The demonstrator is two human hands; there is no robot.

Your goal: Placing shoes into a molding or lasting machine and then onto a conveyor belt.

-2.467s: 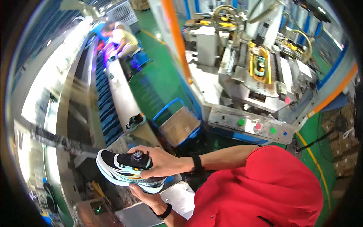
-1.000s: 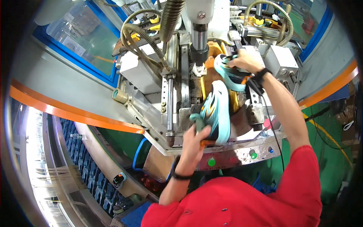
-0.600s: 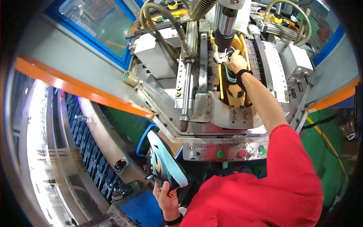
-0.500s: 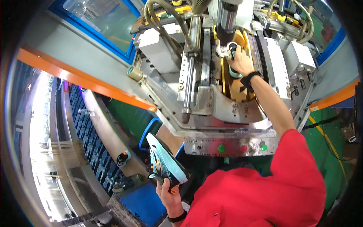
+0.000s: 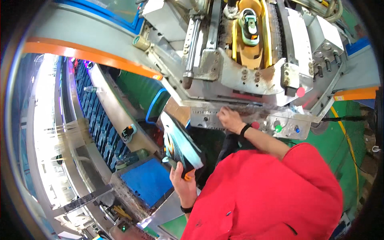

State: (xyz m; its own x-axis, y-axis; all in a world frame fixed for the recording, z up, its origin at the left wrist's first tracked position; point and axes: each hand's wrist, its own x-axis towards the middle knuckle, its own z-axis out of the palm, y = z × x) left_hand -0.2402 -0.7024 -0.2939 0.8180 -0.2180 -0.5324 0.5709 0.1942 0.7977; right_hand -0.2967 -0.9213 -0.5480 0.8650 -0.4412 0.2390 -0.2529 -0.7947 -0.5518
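My left hand (image 5: 184, 185) grips a sneaker (image 5: 181, 145) by its heel end. Its thick pale-blue sole faces right, its toe points up and away, and the dark upper has orange accents. Loosely curled, my right hand (image 5: 231, 119) rests against the metal control panel (image 5: 216, 116) and hides part of it; no object shows in its fingers. Beyond the panel, another shoe (image 5: 249, 30), teal with a white-rimmed opening, sits between yellow side pads (image 5: 267, 36) in the machine.
A red button (image 5: 255, 125), green button (image 5: 278, 127) and blue knob (image 5: 297, 129) line the panel. To the left runs a dark-blue conveyor (image 5: 100, 128), with a small shoe (image 5: 129, 133) on its edge. A blue pad (image 5: 147, 182) lies nearer me. An orange rail (image 5: 92, 58) crosses the left.
My right hand has left the shoe in the machine and come back to the control panel. My left hand still holds the sneaker. The view has tilted down, so the machine sits higher.
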